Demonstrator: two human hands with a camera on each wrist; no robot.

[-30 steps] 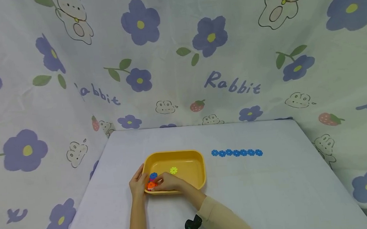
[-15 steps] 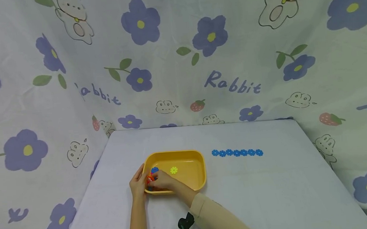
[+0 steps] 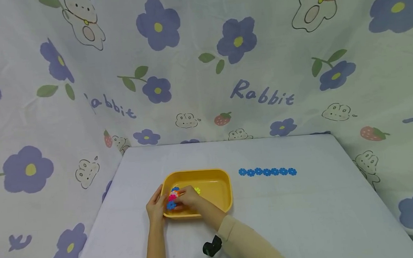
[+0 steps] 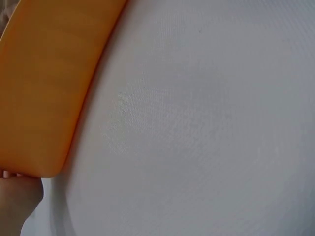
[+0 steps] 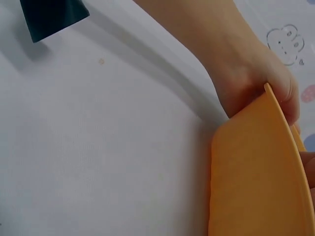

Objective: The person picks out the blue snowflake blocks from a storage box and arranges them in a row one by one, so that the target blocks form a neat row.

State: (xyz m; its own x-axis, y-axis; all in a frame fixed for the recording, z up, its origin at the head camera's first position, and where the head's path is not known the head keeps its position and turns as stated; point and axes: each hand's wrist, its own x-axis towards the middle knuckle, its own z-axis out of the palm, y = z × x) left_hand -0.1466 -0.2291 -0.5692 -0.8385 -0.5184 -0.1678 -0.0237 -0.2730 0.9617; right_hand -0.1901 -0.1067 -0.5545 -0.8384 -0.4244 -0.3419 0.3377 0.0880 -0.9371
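One fabric backdrop (image 3: 196, 82) printed with purple flowers and rabbits stands behind and to both sides of a white table (image 3: 311, 213). Left of centre on the table sits a yellow rectangular tray (image 3: 213, 185), hollow side up, its long axis running left to right. At its left end the left hand (image 3: 156, 206) grips the wall and rim. Inside, the right hand (image 3: 190, 197) reaches in from the near right, fingers bent among the pieces at the left; whether it pinches one cannot be told. Beyond the tray to the right, a row of blue flower-shaped pieces (image 3: 267, 172), seven in count, also runs left to right, slightly staggered, its right end a little nearer; whether they are linked or only touch is unclear. That row looks like the finished part of a sorting by colour. Still in the tray are a near blue piece (image 3: 171, 205), a far blue piece (image 3: 175, 189), a pink piece (image 3: 172, 197), an orange piece (image 3: 175, 193) and a yellow piece (image 3: 197, 190) partly behind the right hand, so more blue seems left to pick out. Each round piece has no evident long axis or front.
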